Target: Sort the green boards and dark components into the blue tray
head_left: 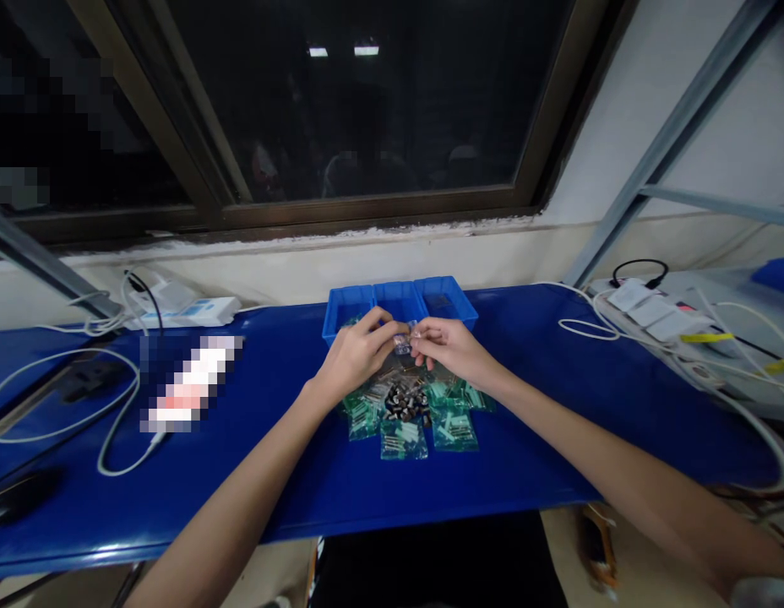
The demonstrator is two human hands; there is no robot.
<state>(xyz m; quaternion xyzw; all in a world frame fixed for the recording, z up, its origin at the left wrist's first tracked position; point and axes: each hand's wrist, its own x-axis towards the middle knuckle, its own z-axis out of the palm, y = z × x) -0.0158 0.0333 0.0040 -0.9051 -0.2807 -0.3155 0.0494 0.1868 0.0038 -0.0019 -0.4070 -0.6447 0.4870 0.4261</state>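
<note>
The left hand (pixel 362 346), fingers pinched narrow, seems to grip the clear bag (pixel 402 344) above the tabletop (pixel 291 498); the right hand (pixel 452 344) pinches its other side. Bag handling looks underway; next probably calls for steady two-handed control.

Readable lettering — none anywhere.
</note>
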